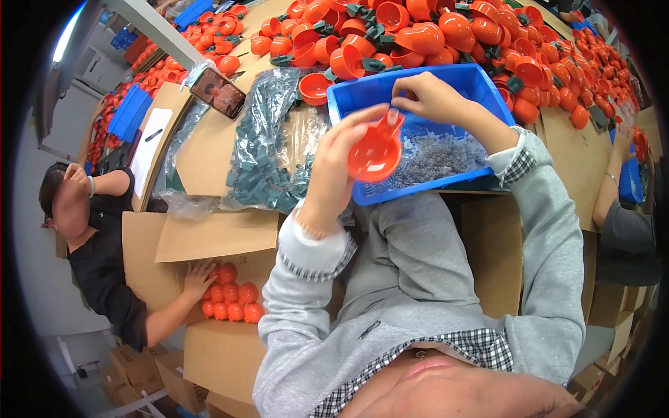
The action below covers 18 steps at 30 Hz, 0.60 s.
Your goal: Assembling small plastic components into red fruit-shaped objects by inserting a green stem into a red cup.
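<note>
An orange-red plastic cup [375, 155] with a narrow neck is held in my left hand [336, 150], its hollow side facing up. My right hand [431, 97] is pinched close to the cup's neck; whatever lies between its fingertips is too small to make out. Both hands are above a blue plastic tray [435, 192]. Inside the tray lie many small metal springs [446, 159] and clear little pieces. To the left, an opened plastic bag holds dark green plastic clips [261, 167].
A large heap of orange cups with green clips [418, 35] covers the table's far side. A phone [218, 91] leans at the left. One co-worker's hand [200, 277] rests by orange cups in a cardboard box [223, 237]; another person's arm [610, 181] is at the right.
</note>
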Each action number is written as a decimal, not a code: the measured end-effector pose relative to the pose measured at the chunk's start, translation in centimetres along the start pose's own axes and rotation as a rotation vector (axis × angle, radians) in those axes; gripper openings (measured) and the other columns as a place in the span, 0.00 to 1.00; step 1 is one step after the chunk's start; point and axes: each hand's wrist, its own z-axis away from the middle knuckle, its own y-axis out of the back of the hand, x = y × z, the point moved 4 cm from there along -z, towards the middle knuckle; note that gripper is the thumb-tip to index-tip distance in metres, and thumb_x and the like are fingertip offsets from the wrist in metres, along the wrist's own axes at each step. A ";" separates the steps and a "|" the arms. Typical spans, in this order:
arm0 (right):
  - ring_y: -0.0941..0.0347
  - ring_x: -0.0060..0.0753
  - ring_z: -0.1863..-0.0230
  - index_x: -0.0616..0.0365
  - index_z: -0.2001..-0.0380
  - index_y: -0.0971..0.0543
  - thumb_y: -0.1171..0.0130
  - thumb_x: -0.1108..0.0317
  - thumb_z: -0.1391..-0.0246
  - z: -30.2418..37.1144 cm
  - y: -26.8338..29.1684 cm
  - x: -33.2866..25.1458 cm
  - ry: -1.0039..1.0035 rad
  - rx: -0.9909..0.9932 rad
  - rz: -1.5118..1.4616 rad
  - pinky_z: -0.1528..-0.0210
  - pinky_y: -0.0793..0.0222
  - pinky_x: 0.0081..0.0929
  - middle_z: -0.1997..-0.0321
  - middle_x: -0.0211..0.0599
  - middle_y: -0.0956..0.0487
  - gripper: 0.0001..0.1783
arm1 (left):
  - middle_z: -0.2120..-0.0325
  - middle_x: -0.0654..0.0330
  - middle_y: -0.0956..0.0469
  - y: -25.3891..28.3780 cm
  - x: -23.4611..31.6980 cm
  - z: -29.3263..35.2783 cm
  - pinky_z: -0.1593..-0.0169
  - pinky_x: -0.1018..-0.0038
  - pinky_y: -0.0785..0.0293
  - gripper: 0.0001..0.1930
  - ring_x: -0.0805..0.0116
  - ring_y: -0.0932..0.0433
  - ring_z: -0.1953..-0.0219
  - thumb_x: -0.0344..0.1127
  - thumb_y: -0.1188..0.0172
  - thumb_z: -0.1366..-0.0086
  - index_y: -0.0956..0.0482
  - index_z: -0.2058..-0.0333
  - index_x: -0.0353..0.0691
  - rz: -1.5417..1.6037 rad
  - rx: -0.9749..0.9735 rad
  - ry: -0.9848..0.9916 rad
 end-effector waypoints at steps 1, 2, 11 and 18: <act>0.27 0.46 0.69 0.60 0.70 0.25 0.42 0.66 0.52 -0.3 0.4 -1.0 0.137 0.179 0.047 0.67 0.32 0.35 0.73 0.44 0.24 0.09 | 0.58 0.50 0.25 0.6 0.5 1.6 0.55 0.73 0.27 0.21 0.64 0.23 0.59 0.35 0.56 0.39 0.31 0.51 0.28 -0.058 0.028 -0.003; 0.27 0.44 0.70 0.60 0.71 0.25 0.43 0.70 0.53 -0.4 1.2 -2.8 0.269 0.359 0.096 0.68 0.32 0.33 0.73 0.43 0.24 0.06 | 0.56 0.47 0.27 1.2 1.0 3.1 0.56 0.68 0.25 0.23 0.58 0.23 0.60 0.39 0.56 0.38 0.34 0.49 0.26 -0.114 0.053 -0.004; 0.23 0.46 0.68 0.63 0.70 0.20 0.37 0.47 0.59 -5.4 -8.7 -17.2 0.412 -0.419 0.336 0.65 0.27 0.37 0.71 0.44 0.20 0.26 | 0.63 0.45 0.25 4.8 2.0 13.0 0.65 0.68 0.23 0.26 0.54 0.22 0.66 0.40 0.54 0.43 0.33 0.51 0.24 -0.202 0.223 0.113; 0.23 0.45 0.64 0.56 0.67 0.20 0.36 0.47 0.61 -5.3 -11.1 -17.6 0.420 -0.549 0.417 0.64 0.28 0.37 0.68 0.41 0.20 0.24 | 0.61 0.44 0.24 7.7 0.3 17.2 0.59 0.69 0.24 0.23 0.56 0.22 0.63 0.35 0.53 0.42 0.32 0.52 0.23 -0.089 0.315 0.143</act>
